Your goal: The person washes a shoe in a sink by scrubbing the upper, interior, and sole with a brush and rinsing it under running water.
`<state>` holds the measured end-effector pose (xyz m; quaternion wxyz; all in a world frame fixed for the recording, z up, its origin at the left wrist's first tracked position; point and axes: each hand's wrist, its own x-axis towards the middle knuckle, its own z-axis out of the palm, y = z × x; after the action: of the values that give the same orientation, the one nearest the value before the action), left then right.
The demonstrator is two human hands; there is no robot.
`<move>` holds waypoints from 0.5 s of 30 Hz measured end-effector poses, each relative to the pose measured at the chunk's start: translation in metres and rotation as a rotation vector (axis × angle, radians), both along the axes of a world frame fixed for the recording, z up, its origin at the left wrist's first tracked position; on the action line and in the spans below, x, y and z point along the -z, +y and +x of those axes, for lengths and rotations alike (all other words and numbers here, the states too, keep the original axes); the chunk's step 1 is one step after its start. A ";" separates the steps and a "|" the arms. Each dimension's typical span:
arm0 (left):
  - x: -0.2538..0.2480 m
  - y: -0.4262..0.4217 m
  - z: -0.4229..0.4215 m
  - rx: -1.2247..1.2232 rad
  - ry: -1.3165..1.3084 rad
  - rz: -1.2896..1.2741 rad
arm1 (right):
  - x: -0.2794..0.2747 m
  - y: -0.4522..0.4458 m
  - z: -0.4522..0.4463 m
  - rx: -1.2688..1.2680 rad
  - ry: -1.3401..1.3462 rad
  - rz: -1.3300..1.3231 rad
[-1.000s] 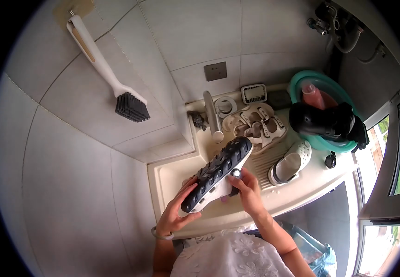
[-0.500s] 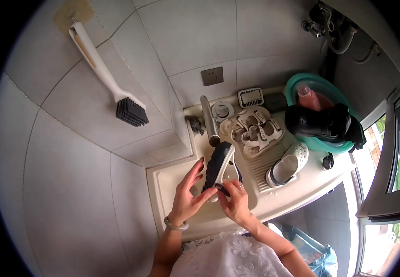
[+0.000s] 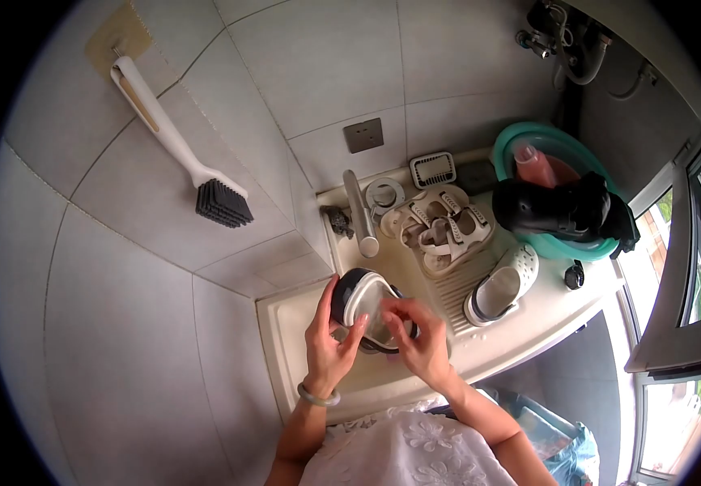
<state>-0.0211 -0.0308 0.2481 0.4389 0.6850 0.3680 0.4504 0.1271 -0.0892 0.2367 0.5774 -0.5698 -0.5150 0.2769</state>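
Observation:
Over the sink (image 3: 290, 389), a white clog (image 3: 356, 301) with a dark navy sole is tilted so its opening faces me. My left hand (image 3: 330, 344) grips it from the left, fingers behind the sole and thumb at the rim. At the clog's right side is my right hand (image 3: 422, 336), its fingers curled at the opening and its fingertips slightly blurred. The matching white clog (image 3: 503, 292) rests on the ribbed drainboard to the right. Behind it lie beige sandals (image 3: 448, 231). The metal faucet (image 3: 360, 215) stands just beyond the held clog.
A teal basin (image 3: 516, 138) at the back right holds a pink bottle (image 3: 533, 166) and black footwear (image 3: 557, 206). A black watch-like item (image 3: 575, 275) sits near the counter edge. A white soap dish (image 3: 433, 170) is by the wall. A scrub brush (image 3: 176, 146) hangs at left.
The held clog has turned from nearly edge-on, so its opening now faces me, and sits lower. My left fingers have closed around its side. My right hand has shifted slightly right and up.

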 end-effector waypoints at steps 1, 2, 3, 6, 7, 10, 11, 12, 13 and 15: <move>0.000 -0.002 -0.001 -0.002 0.000 0.009 | -0.004 0.005 0.001 0.020 0.138 -0.039; 0.001 -0.004 -0.001 0.000 0.001 0.011 | -0.009 0.008 0.002 -0.026 0.320 -0.127; 0.001 -0.006 -0.002 -0.002 0.004 0.050 | -0.013 0.011 0.003 -0.025 0.321 -0.125; 0.002 -0.012 -0.006 0.001 0.026 0.086 | -0.017 0.017 0.003 -0.093 0.267 -0.012; 0.002 -0.014 -0.008 0.008 0.043 0.080 | -0.016 0.016 0.003 -0.096 0.268 -0.013; 0.011 -0.015 -0.013 -0.001 0.024 0.084 | -0.018 0.018 0.004 -0.128 0.427 -0.083; 0.013 -0.016 -0.014 -0.006 -0.001 0.090 | -0.017 0.019 0.005 -0.130 0.427 -0.084; 0.012 -0.018 -0.015 0.003 -0.039 0.032 | -0.015 0.022 0.009 -0.090 0.304 -0.111; 0.013 -0.019 -0.016 0.005 -0.039 0.032 | -0.014 0.023 0.013 -0.048 0.181 -0.136; 0.017 -0.021 -0.018 -0.030 -0.262 -0.101 | -0.011 0.027 0.022 -0.003 0.252 -0.135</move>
<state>-0.0392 -0.0515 0.2314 0.5103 0.5917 0.3400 0.5234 0.1492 -0.0623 0.2481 0.5974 -0.5675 -0.4195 0.3809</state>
